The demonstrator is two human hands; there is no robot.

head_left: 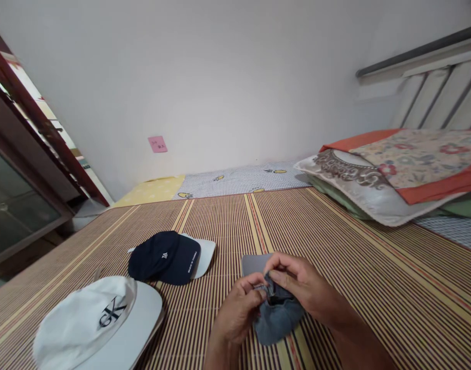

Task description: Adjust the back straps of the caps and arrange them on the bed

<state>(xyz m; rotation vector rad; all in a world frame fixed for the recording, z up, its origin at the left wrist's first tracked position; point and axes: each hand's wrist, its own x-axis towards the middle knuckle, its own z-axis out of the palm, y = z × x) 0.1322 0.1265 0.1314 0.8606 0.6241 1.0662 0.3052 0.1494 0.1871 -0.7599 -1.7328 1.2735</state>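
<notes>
A blue-grey cap (278,322) is between my two hands, low in the middle of the head view, above the striped mat (227,226). My left hand (241,308) pinches the cap's edge from the left, thumb against fingers. From the right, my right hand (302,282) pinches the fabric at the top of the same opening. A grey brim (254,263) shows just behind my fingers; where it joins is hidden. To the left lie a navy cap (158,257) over a white brim (205,257), and a large white cap (89,318) with black letters.
Pillows (358,190) with an orange-edged floral cover (424,154) are piled at the right. A checked sheet (235,180) runs along the wall, which bears a pink note (157,144). A metal bed rail (420,54) is at upper right, a dark-framed door (19,185) at left.
</notes>
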